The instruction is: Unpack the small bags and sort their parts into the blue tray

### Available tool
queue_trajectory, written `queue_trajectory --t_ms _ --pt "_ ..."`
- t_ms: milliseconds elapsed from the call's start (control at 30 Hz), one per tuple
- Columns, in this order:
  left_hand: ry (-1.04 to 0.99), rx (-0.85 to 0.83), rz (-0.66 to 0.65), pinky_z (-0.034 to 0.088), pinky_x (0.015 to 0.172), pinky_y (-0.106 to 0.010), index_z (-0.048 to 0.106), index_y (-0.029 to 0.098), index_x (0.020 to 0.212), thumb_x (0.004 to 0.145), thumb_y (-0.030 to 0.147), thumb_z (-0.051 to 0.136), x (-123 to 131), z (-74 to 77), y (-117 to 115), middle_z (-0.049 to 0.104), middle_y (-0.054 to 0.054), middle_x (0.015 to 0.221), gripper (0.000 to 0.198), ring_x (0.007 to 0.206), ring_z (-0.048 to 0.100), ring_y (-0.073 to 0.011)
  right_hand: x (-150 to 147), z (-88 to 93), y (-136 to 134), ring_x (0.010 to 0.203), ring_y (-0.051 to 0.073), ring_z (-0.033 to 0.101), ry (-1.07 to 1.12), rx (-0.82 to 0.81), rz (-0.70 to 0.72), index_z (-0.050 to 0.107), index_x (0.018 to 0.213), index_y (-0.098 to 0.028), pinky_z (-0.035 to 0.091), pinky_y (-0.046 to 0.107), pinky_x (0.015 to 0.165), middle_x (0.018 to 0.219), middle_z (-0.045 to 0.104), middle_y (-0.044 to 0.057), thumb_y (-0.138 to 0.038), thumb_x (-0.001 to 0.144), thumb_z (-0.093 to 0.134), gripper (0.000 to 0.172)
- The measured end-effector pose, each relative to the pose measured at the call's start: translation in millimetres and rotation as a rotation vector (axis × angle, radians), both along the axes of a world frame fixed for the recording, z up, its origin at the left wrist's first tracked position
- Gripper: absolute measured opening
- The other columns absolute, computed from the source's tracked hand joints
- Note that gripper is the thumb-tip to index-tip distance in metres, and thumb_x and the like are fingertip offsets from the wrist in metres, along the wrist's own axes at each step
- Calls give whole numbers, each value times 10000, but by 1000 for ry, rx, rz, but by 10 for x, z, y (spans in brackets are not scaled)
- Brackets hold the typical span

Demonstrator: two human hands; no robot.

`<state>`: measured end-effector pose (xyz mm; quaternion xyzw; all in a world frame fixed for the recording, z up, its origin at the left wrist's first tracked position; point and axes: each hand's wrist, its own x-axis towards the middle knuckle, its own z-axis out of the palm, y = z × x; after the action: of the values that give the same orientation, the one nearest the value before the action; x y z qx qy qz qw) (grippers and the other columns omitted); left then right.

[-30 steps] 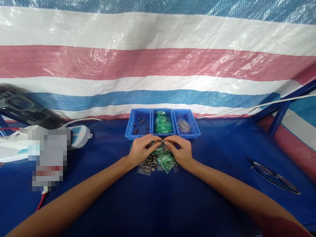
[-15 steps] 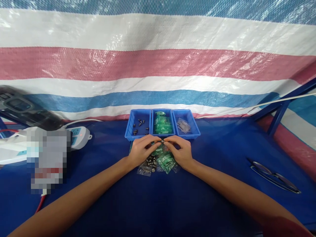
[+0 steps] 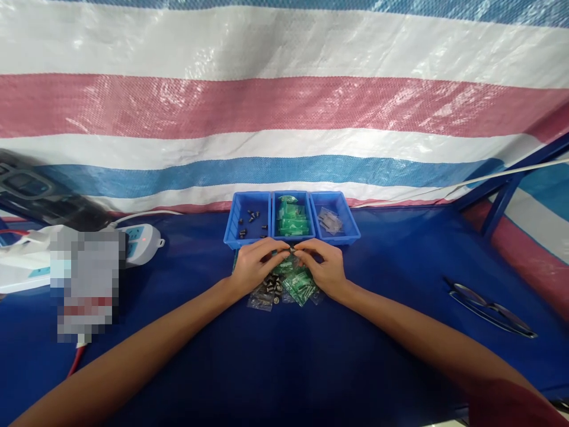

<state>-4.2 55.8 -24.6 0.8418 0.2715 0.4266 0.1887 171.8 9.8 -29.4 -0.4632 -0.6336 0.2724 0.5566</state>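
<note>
My left hand (image 3: 254, 264) and my right hand (image 3: 323, 267) meet fingertip to fingertip over a small dark part (image 3: 291, 250), both pinched on it. Under and between the hands lies a pile of small clear bags (image 3: 299, 288) with green contents and dark pieces. Just behind the hands stand three blue bins side by side: the left bin (image 3: 248, 220) holds several small dark pieces, the middle bin (image 3: 292, 216) green packets, the right bin (image 3: 334, 218) clear bags.
A blue cloth (image 3: 275, 356) covers the table. A white power strip (image 3: 140, 240) and a black device (image 3: 40, 196) lie at the left. A pair of glasses (image 3: 489, 308) rests at the right. A striped tarp (image 3: 284, 118) hangs behind, with a blue frame leg (image 3: 502, 204) at right.
The hands stay pinched together on the small part. The whole scene sits slightly higher in the picture, as the head tilted a little.
</note>
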Motion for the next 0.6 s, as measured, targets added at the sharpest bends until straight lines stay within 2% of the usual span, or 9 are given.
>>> queue_trajectory --t_ms 367,600 --pt "-8 3 -1 419 520 -192 651 155 917 832 213 610 21 4 -12 666 -28 773 111 504 492 -64 10 -47 5 528 120 592 11 -26 14 661 842 -194 506 252 531 688 634 9 -290 835 585 122" --pt "-7 29 -9 440 534 -190 651 156 929 830 201 612 7 12 -12 672 -34 773 116 531 523 -73 14 -34 9 527 118 590 12 -11 24 649 853 -189 498 249 520 686 624 10 -292 842 576 127"
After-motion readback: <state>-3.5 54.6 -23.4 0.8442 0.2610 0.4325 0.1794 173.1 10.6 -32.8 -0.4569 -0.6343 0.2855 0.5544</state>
